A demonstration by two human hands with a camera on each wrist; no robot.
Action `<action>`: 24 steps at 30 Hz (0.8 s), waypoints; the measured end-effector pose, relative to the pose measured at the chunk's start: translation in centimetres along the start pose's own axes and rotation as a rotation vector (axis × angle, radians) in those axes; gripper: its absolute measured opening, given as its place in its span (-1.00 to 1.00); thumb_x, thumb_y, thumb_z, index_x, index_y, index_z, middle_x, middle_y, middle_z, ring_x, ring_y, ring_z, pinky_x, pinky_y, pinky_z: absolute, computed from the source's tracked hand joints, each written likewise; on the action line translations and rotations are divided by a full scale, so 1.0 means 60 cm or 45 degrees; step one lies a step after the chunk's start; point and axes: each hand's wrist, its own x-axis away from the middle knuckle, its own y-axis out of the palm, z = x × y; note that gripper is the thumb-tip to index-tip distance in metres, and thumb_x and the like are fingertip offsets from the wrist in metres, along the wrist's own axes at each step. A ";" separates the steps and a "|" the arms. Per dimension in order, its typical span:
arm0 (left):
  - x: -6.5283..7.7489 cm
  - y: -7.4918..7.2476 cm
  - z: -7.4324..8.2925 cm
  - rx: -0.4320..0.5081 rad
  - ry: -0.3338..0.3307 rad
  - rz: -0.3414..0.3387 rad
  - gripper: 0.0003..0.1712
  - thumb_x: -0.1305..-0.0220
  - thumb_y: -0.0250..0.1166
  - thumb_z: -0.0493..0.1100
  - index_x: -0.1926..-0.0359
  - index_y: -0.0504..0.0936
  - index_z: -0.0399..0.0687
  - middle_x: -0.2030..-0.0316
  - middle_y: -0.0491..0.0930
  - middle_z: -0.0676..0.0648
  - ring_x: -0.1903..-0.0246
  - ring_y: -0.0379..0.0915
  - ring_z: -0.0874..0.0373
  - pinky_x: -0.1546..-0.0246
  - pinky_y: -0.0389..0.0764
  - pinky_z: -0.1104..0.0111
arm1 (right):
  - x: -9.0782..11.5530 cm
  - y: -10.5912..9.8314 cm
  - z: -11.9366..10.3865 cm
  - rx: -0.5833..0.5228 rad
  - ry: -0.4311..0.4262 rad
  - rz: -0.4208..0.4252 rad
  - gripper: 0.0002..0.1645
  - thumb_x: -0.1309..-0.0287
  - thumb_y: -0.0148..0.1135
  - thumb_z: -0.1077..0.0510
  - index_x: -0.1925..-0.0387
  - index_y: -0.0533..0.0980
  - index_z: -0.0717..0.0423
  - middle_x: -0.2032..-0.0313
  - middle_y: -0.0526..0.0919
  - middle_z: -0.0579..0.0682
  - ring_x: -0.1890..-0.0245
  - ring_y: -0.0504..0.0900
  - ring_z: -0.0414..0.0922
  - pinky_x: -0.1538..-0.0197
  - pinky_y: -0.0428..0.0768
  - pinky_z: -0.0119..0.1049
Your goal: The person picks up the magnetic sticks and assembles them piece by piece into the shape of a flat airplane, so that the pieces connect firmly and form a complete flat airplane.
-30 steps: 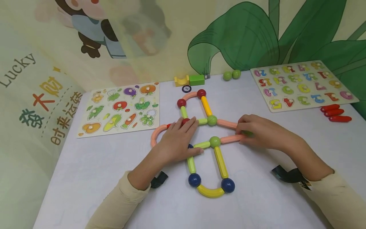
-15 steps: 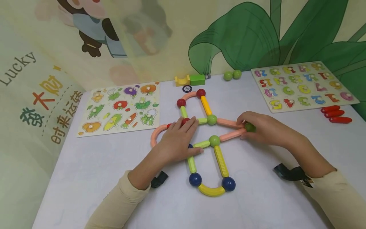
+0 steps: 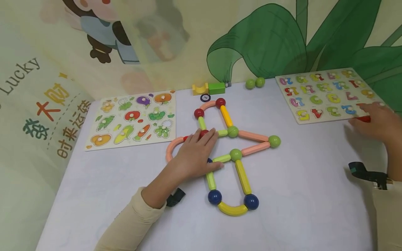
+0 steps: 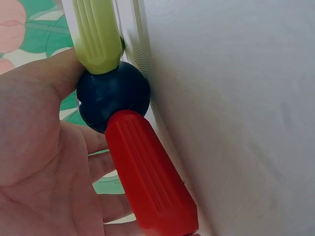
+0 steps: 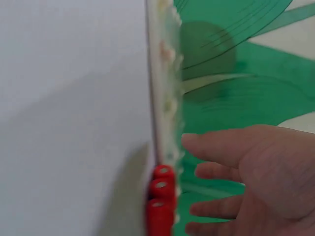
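Note:
In the head view my left hand [image 3: 193, 157] lies flat with fairly straight fingers over the middle of a figure of magnetic rods and balls. Up close in the left wrist view, a dark blue ball [image 4: 113, 96] joins a light green rod [image 4: 96, 34] and a red rod [image 4: 147, 172] beside the palm. Two pink rods [image 3: 255, 149] meet at a green ball [image 3: 274, 141], the figure's right tip. My right hand [image 3: 378, 120] hovers at several loose red rods [image 5: 161, 216], mostly hiding them in the head view; in the right wrist view its fingers are extended, apart from them.
A number puzzle board [image 3: 325, 94] lies at back right, just behind the red rods. On the left is a vegetable puzzle board [image 3: 147, 115]. Against the back wall stand a yellow block [image 3: 200, 90], a green block [image 3: 216, 88] and two green balls [image 3: 254, 83].
My right hand has let go of the pink rods and green ball at the tip, which now touch, and moved right to the red rods. The left hand stays put.

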 end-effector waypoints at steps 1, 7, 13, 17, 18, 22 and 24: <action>0.000 0.000 0.000 -0.001 -0.002 0.000 0.09 0.01 0.08 0.45 -0.40 -0.10 0.07 -0.38 -0.15 0.02 -0.31 -0.22 -0.16 -0.22 0.00 0.05 | -0.003 0.005 0.011 -0.006 0.015 -0.025 -0.19 -0.17 0.03 -0.04 -0.20 0.05 0.49 0.06 0.14 0.52 0.14 0.08 0.39 0.20 0.24 0.36; 0.001 0.001 0.000 -0.011 -0.004 0.005 0.08 0.01 0.08 0.45 -0.40 -0.09 0.07 -0.38 -0.14 0.02 -0.31 -0.22 -0.16 -0.22 0.01 0.05 | -0.011 0.027 0.025 0.002 0.070 -0.029 -0.33 -0.11 0.13 -0.02 -0.01 0.19 0.46 0.20 0.24 0.45 0.24 0.18 0.31 0.38 0.38 0.12; 0.000 0.003 0.000 0.006 0.003 -0.001 0.08 0.01 0.09 0.45 -0.40 -0.09 0.07 -0.38 -0.14 0.02 -0.31 -0.23 -0.16 -0.22 0.00 0.05 | -0.004 0.017 -0.035 0.090 -0.161 -0.013 -0.55 -0.01 0.26 0.06 0.17 0.46 0.33 0.25 0.41 0.40 0.27 0.30 0.26 0.37 0.40 0.13; -0.001 0.003 -0.002 0.016 0.016 -0.001 0.09 0.02 0.08 0.46 -0.40 -0.10 0.07 -0.38 -0.15 0.01 -0.31 -0.24 -0.17 -0.22 -0.01 0.03 | 0.018 0.016 -0.114 0.022 -0.429 -0.148 -0.60 0.00 0.30 0.05 0.13 0.55 0.17 0.17 0.50 0.23 0.17 0.37 0.13 0.24 0.45 0.10; -0.001 0.003 -0.002 0.018 0.017 -0.001 0.09 0.02 0.08 0.46 -0.40 -0.10 0.07 -0.38 -0.15 0.01 -0.31 -0.24 -0.17 -0.22 -0.01 0.03 | 0.023 0.019 -0.135 -0.004 -0.506 -0.184 -0.62 0.01 0.32 0.06 0.13 0.56 0.13 0.16 0.53 0.16 0.14 0.40 0.09 0.21 0.48 0.07; -0.001 0.003 -0.001 0.012 0.015 0.009 0.09 0.02 0.08 0.46 -0.40 -0.10 0.07 -0.38 -0.15 0.02 -0.31 -0.23 -0.16 -0.22 -0.01 0.04 | 0.039 0.040 -0.202 -0.071 -0.727 -0.273 -0.68 0.07 0.37 0.14 0.17 0.61 -0.06 0.18 0.56 -0.08 0.10 0.45 -0.07 0.13 0.51 -0.04; -0.002 0.003 0.000 0.006 0.013 0.015 0.08 0.01 0.08 0.45 -0.40 -0.10 0.07 -0.38 -0.15 0.02 -0.31 -0.23 -0.16 -0.22 -0.01 0.04 | 0.043 0.047 -0.219 -0.076 -0.784 -0.263 -0.68 0.11 0.39 0.18 0.21 0.62 -0.08 0.22 0.56 -0.13 0.12 0.48 -0.11 0.13 0.52 -0.07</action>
